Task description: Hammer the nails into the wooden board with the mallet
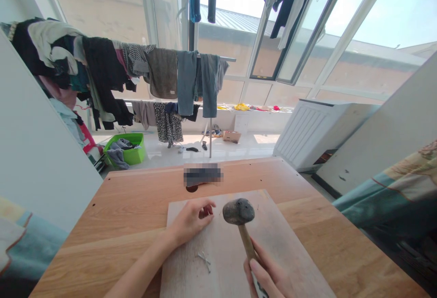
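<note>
A mallet with a dark, rounded head [238, 211] and a wooden handle is gripped in my right hand [268, 273]. Its head hovers over a pale wooden board [191, 282]. My left hand [193, 218] rests on the board's left part, fingers loosely curled, with a gap between thumb and fingertips and nothing visible in it. Just beyond those fingertips a thin, faint sliver, perhaps a nail, shows beside the mallet head. Several loose nails [205, 260] lie crossed on the board, nearer to me. Another thin nail-like thing [258, 207] stands right of the mallet head.
Under the board is a wooden table [112, 225] with small dark holes. A blurred dark object [202, 174] lies near its far edge. Beyond are a green basket [134, 154] of clothes, a laundry rack [210, 138], a white ribbed cabinet [297, 129] and curtains [392, 198].
</note>
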Tool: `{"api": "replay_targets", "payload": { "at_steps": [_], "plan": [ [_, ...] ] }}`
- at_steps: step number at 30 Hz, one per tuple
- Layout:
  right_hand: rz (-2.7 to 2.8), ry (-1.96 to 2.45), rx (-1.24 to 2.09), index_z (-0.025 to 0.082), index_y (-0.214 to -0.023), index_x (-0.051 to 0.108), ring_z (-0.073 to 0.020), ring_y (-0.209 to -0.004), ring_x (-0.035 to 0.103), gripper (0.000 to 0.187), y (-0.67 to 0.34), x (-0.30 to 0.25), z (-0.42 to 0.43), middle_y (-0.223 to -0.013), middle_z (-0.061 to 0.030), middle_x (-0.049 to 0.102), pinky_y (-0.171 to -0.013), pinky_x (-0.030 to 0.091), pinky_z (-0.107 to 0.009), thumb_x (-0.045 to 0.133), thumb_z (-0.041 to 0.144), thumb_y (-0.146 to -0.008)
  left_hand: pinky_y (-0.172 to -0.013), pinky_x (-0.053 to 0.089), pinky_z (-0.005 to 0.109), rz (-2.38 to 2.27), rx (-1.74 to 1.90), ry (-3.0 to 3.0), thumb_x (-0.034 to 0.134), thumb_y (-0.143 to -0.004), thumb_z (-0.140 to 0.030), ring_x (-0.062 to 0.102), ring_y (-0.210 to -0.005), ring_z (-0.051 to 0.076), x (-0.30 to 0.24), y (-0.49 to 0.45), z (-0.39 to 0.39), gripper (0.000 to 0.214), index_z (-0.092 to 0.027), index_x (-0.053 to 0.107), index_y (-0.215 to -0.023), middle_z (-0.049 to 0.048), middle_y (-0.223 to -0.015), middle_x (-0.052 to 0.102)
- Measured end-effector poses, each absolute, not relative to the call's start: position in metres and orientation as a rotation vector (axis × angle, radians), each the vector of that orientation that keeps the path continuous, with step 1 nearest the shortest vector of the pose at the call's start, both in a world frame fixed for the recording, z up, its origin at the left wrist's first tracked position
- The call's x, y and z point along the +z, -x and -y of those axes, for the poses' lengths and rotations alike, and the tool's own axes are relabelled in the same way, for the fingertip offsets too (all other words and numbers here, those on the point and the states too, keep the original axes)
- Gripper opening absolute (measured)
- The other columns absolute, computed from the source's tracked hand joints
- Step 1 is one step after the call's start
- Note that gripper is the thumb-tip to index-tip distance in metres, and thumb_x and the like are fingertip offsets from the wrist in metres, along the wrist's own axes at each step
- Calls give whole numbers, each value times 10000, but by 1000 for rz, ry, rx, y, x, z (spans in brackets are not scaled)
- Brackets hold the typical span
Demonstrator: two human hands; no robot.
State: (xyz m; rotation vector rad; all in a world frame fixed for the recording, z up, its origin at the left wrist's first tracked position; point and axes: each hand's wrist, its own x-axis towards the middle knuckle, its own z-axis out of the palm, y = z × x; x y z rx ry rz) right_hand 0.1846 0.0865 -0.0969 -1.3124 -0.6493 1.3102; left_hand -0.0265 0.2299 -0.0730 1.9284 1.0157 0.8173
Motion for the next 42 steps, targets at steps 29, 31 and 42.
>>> {"api": "replay_targets", "payload": {
  "at_steps": [29, 31, 42],
  "plan": [
    [886, 1167, 1394, 193, -1368, 639, -33, -312, 476, 684, -164, -81, -105, -733, 20, 653, -319, 349, -165, 734, 604, -830, -735, 462, 268, -1060, 456, -2135, 701, -720, -196, 595, -839, 167, -28, 48, -222, 228, -225, 615, -929, -12, -958, 626],
    [862, 1177, 1383, 196, -1368, 636, -34, -306, 481, 681, -165, -79, -105, -754, 16, 656, -299, 342, -160, 744, 595, -827, -691, 445, 274, -969, 205, -2221, 736, -675, -203, 604, -848, 185, -12, 50, -211, 265, -249, 650, -922, -15, -1002, 625],
    [902, 1193, 1353, 201, -1376, 628, -34, -302, 493, 666, -166, -81, -106, -751, 26, 642, -291, 351, -153, 715, 600, -849, -579, 381, 300, -1033, -73, -2388, 597, -659, -80, 619, -736, 213, 0, 33, -191, 179, -205, 678, -758, 51, -883, 698]
  ]
}}
